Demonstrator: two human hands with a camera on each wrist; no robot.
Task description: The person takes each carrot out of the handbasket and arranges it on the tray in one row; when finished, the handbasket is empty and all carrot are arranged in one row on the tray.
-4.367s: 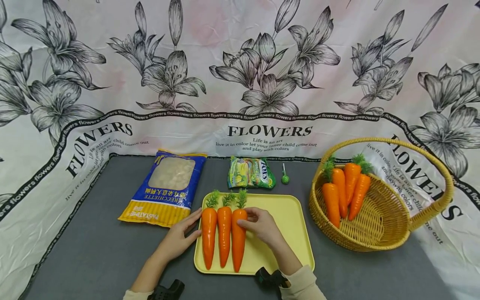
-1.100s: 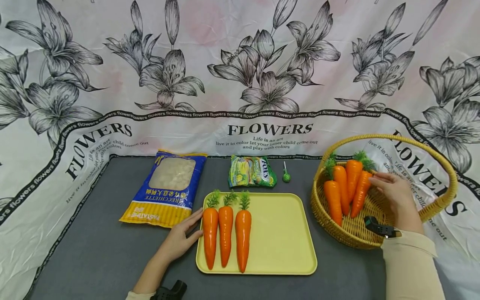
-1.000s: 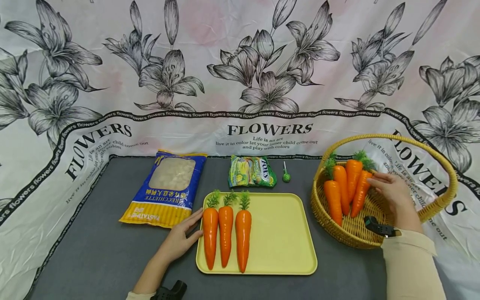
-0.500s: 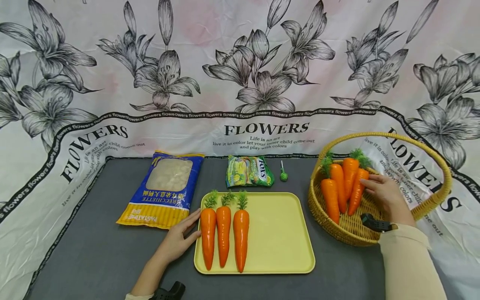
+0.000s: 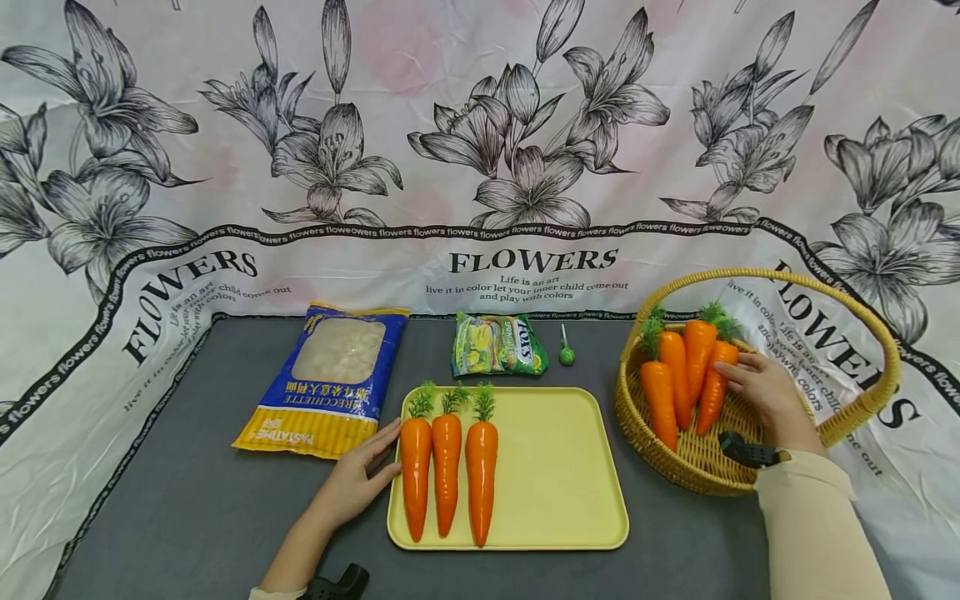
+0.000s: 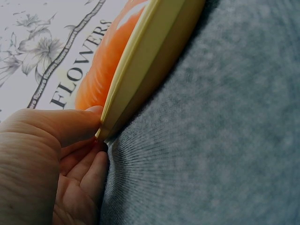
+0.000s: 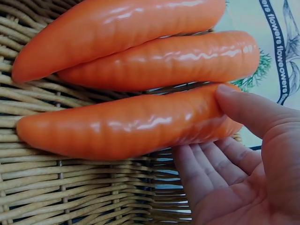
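Note:
In the basket (image 5: 697,479), my right hand (image 5: 768,396) holds the rightmost orange carrot (image 5: 714,392) near its leafy end. The right wrist view shows the thumb on top of this carrot (image 7: 126,124) and the fingers under its side. Several other carrots lie beside it. Three carrots (image 5: 416,475) with green tops lie side by side on the left of the yellow tray (image 5: 555,467). My left hand (image 5: 352,483) rests against the tray's left edge. Up close, its thumb and fingertips touch the tray rim (image 6: 136,79).
A blue and yellow pasta bag (image 5: 322,379) lies left of the tray. Behind the tray are a green candy packet (image 5: 498,343) and a green lollipop (image 5: 567,354). The basket's tall handle (image 5: 870,333) arches over the right side. A flower-printed cloth (image 5: 532,267) hangs behind.
Since the earliest frame, my right hand has left the third carrot on the tray and gone right into the basket. Over the last second it has stayed at the rightmost carrot. My left hand stays at the tray.

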